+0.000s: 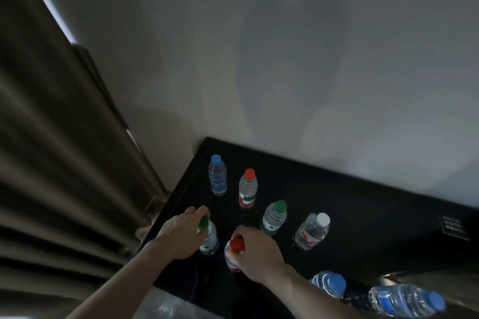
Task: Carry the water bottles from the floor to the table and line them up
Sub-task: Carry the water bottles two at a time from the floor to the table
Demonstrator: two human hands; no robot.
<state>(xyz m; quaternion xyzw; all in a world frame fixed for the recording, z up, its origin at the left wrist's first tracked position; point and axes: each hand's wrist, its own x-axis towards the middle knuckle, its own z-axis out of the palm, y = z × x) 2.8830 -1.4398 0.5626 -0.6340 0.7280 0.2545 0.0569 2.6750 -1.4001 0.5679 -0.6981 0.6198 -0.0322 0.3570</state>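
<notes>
Both hands (178,235) (259,254) gripping capped bottles (210,237) (233,254) on black table (363,215).

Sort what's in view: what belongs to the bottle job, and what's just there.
Job: clear plastic water bottles with blue, red, green and white caps; black table; both hands' bottles.
Not job: brown curtain; small black sign.

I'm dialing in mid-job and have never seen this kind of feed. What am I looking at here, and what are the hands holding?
There is no machine: one head-worn camera looks down at a person's bare hands. The black table stands against a wall. Four bottles stand free in a row: blue-capped bottle, red-capped bottle, green-capped bottle, white-capped bottle. The left hand grips another green-capped one by its top; the right hand grips another red-capped one. Two blue-capped bottles lie at lower right.
</notes>
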